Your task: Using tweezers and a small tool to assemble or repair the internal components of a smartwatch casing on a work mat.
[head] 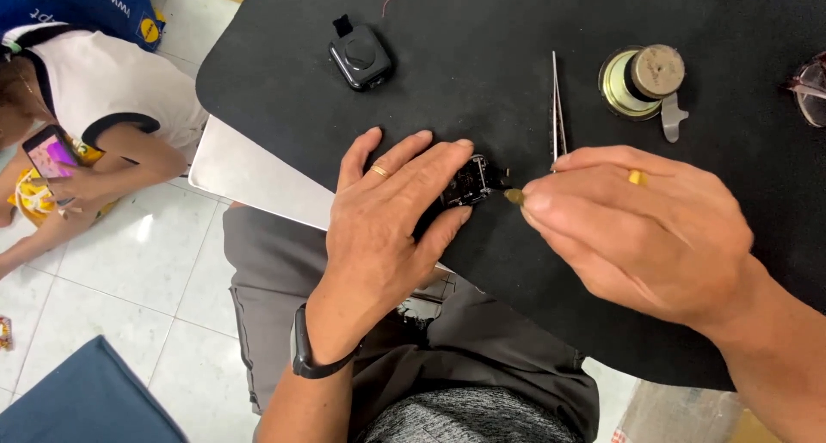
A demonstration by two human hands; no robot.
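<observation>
The left hand lies palm down on the black matte work surface, fingers extended and slightly spread, with a gold ring on one finger and a black band on the wrist. Its fingertips and thumb clamp a small black mechanical part against the surface near the table's front edge. The right hand enters from the right, forearm angled downward, fingers curled and pressed together around a thin brass-tipped tool; the tip meets the part's right side. Thin metal tweezers lie just beyond the right hand. A black square device rests well apart, further back.
</observation>
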